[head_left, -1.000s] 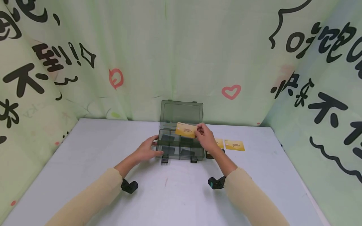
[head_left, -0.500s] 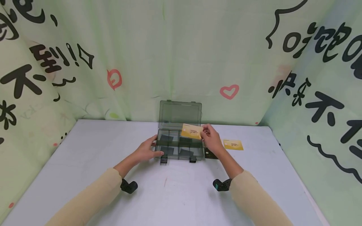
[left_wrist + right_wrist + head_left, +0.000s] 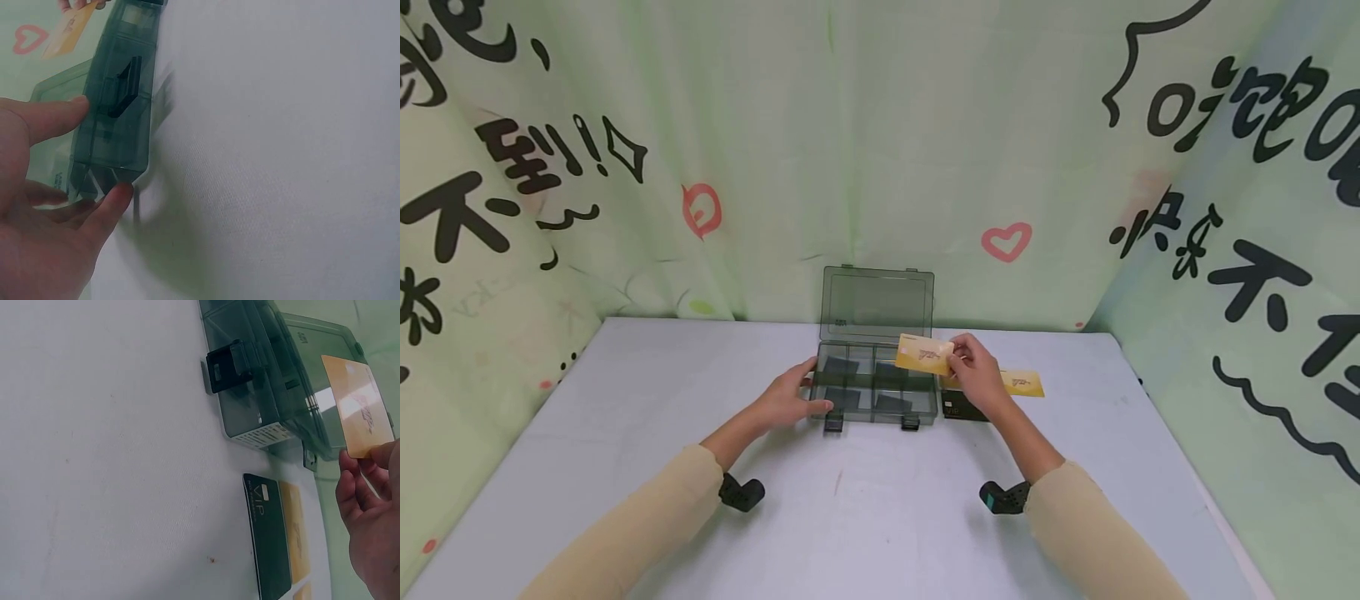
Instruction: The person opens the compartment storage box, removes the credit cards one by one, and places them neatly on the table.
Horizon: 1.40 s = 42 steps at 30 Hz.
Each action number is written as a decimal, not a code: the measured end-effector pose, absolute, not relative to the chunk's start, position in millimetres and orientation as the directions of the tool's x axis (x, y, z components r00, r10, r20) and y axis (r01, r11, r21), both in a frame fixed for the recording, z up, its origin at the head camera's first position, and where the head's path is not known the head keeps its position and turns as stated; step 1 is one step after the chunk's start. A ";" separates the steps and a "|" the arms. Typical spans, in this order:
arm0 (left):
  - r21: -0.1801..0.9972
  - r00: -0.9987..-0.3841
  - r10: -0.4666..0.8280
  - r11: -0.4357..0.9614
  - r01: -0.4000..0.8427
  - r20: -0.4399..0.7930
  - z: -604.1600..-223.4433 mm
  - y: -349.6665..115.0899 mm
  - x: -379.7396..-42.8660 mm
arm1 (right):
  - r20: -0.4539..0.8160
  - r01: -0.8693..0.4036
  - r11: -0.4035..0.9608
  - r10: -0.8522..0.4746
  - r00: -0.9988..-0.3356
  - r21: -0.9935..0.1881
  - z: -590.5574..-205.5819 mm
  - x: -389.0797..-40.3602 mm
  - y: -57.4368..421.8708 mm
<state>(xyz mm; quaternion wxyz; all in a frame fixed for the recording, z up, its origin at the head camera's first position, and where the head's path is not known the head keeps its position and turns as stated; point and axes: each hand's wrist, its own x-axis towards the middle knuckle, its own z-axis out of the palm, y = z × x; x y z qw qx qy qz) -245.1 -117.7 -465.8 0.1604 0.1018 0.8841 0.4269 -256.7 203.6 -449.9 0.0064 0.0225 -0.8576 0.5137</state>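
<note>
A green-tinted clear plastic storage box point(image 3: 868, 417) stands on the table, its lid point(image 3: 877, 302) tipped back. My left hand point(image 3: 786, 396) holds the box's left end; in the left wrist view the thumb lies at the front edge and the fingers at the end wall point(image 3: 115, 175). Dark flat pieces point(image 3: 842, 398) show in several compartments. Between thumb and fingers, my right hand point(image 3: 979, 377) pinches a yellow card point(image 3: 921, 354) by its right edge, above the box's back right corner. Beneath this hand lie a black VIP card point(image 3: 272, 540) and a yellow card point(image 3: 295, 531).
Another yellow card point(image 3: 1026, 383) lies farther right on the white table point(image 3: 865, 533). Two black latches point(image 3: 832, 424) hang from the box's front. A pale green curtain point(image 3: 775, 167) with black lettering surrounds the table's back and sides.
My right hand has moved right and slightly nearer with the yellow card, from over the box's middle to its right side. The left hand stays at the box.
</note>
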 end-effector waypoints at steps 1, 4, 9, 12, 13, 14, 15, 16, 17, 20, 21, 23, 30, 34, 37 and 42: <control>0.787 -0.928 0.317 0.616 0.043 -0.197 -465.6 -117.7 -245.2 | 0.033 -0.041 0.474 -0.026 -0.999 -0.880 -450.2 -256.5 205.3; 0.782 -0.928 0.318 0.622 0.050 -0.194 -464.4 -117.5 -245.0 | 0.032 -0.032 0.494 -0.007 -0.999 -0.869 -450.8 -255.9 210.4; 0.789 -0.927 0.323 0.612 0.052 -0.189 -462.8 -117.6 -244.3 | 0.036 -0.022 0.526 0.016 -0.999 -0.850 -450.4 -252.7 220.4; 0.803 -0.926 0.328 0.594 0.051 -0.184 -461.9 -117.7 -243.5 | 0.029 -0.008 0.532 0.030 -0.999 -0.847 -450.9 -249.6 226.0; 0.806 -0.926 0.331 0.589 0.053 -0.181 -461.3 -117.9 -243.1 | 0.023 0.000 0.530 0.038 -0.999 -0.848 -451.2 -248.7 227.3; 0.807 -0.926 0.331 0.588 0.054 -0.180 -460.8 -118.0 -242.6 | 0.022 0.003 0.534 0.041 -0.999 -0.845 -451.4 -247.8 228.8; 0.808 -0.926 0.332 0.587 0.055 -0.178 -460.2 -118.1 -242.2 | 0.016 0.012 0.534 0.047 -0.999 -0.846 -451.9 -247.1 230.0; 0.809 -0.926 0.333 0.585 0.056 -0.177 -459.7 -118.2 -241.9 | 0.012 0.019 0.539 0.054 -0.998 -0.842 -452.1 -246.2 231.2; 0.810 -0.926 0.334 0.584 0.057 -0.175 -459.4 -118.3 -241.7 | 0.006 0.029 0.541 0.063 -0.998 -0.840 -452.2 -245.5 232.2; 0.812 -0.926 0.335 0.581 0.058 -0.173 -459.0 -118.6 -241.4 | -0.001 0.041 0.553 0.072 -0.997 -0.832 -452.1 -243.9 235.2; 0.813 -0.927 0.335 0.579 0.059 -0.171 -459.0 -118.7 -241.4 | -0.006 0.047 0.551 0.077 -0.997 -0.833 -451.8 -243.4 236.0; 0.818 -0.927 0.335 0.572 0.058 -0.168 -459.2 -118.9 -241.3 | -0.010 0.052 0.555 0.079 -0.997 -0.830 -451.4 -242.5 238.3; 0.829 -0.927 0.337 0.556 0.053 -0.167 -460.5 -119.6 -241.4 | 0.011 0.038 0.551 0.084 -0.996 -0.834 -451.3 -237.4 251.8; 0.831 -0.928 0.329 0.554 0.042 -0.173 -461.6 -119.5 -242.3 | 0.030 0.020 0.546 0.083 -0.996 -0.838 -453.0 -233.9 261.2; 0.833 -0.929 0.322 0.552 0.030 -0.180 -461.7 -118.9 -242.5 | 0.036 0.017 0.542 0.087 -0.996 -0.840 -455.0 -231.8 267.4; 0.834 -0.931 0.312 0.552 0.014 -0.191 -462.4 -119.1 -243.9 | 0.036 0.022 0.552 0.093 -0.995 -0.833 -457.2 -230.5 272.9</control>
